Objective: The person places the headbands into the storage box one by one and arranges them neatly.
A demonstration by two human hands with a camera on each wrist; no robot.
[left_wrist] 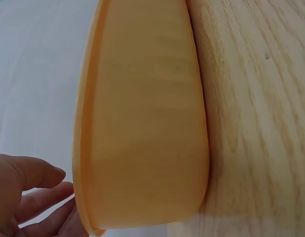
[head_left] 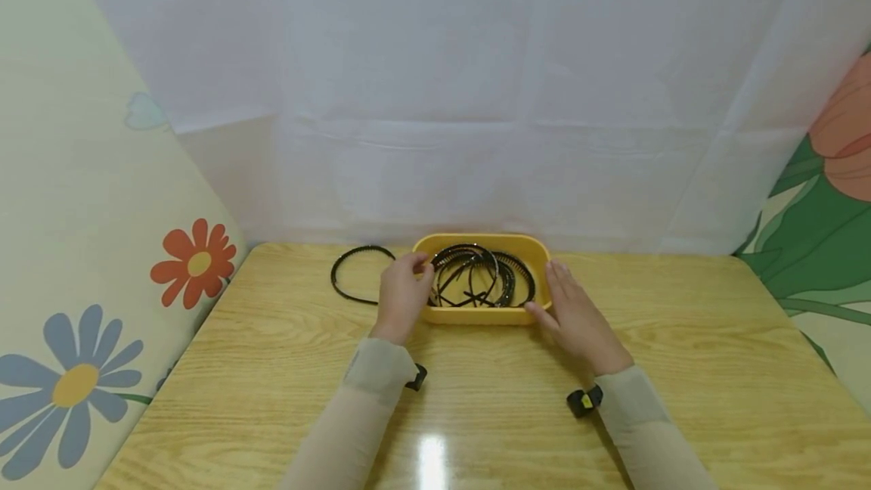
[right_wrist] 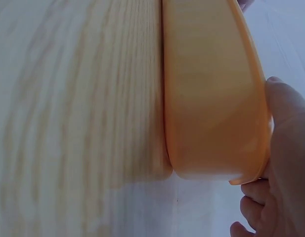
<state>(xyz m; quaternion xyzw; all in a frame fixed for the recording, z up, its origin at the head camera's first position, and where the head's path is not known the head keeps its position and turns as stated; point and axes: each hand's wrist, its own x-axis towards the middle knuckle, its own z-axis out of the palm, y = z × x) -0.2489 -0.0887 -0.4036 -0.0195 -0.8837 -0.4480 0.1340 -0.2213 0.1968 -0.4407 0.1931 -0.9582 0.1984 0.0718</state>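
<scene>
Black toothed headbands (head_left: pixel 505 282), several of them overlapping, lie inside a yellow plastic storage box (head_left: pixel 476 316). Another black headband (head_left: pixel 335 278) rests on the table to the left of the box. My left hand (head_left: pixel 403 293) is at the box's left end. In the left wrist view its fingers (left_wrist: pixel 41 200) reach the rim, while the thumb stays apart from it. At the other end, my right hand (head_left: pixel 581 316) holds the box's right front corner. Its thumb (right_wrist: pixel 281 96) lies at the front rim, and the fingers bend round the end under the rim.
The box stands near the back edge of a wooden table (head_left: pixel 490 399). A white sheet (head_left: pixel 408 97) hangs right behind it. Flower-patterned panels (head_left: pixel 68 210) flank the table on both sides.
</scene>
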